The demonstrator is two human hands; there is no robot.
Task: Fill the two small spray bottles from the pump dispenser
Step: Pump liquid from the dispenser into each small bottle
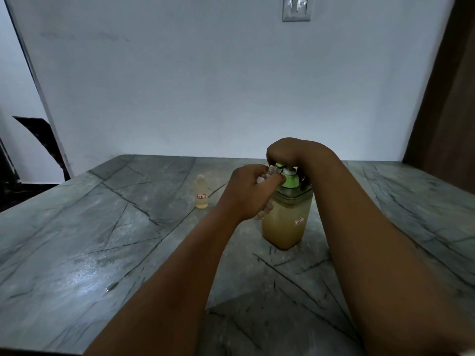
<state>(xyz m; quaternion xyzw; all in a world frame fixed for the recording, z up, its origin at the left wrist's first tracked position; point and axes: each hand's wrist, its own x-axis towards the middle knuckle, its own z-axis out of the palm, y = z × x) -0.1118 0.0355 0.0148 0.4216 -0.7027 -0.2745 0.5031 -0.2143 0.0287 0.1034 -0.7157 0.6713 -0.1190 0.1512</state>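
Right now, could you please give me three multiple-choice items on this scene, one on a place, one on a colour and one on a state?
1. Where does the standing small bottle sit relative to the dispenser?
A. To its left on the table
B. On top of it
C. To its right

2. What colour is the pump top?
A. Red
B. Green
C. Black

3. What is the left hand doing?
A. Lying flat on the table
B. Hanging idle
C. Holding a small bottle at the spout

Answers:
1. A, it stands apart on the stone, left of the dispenser.
2. B, the collar and spout are green.
3. C, its fingers curl round the bottle, whose neck meets the spout while the right hand is on the pump.
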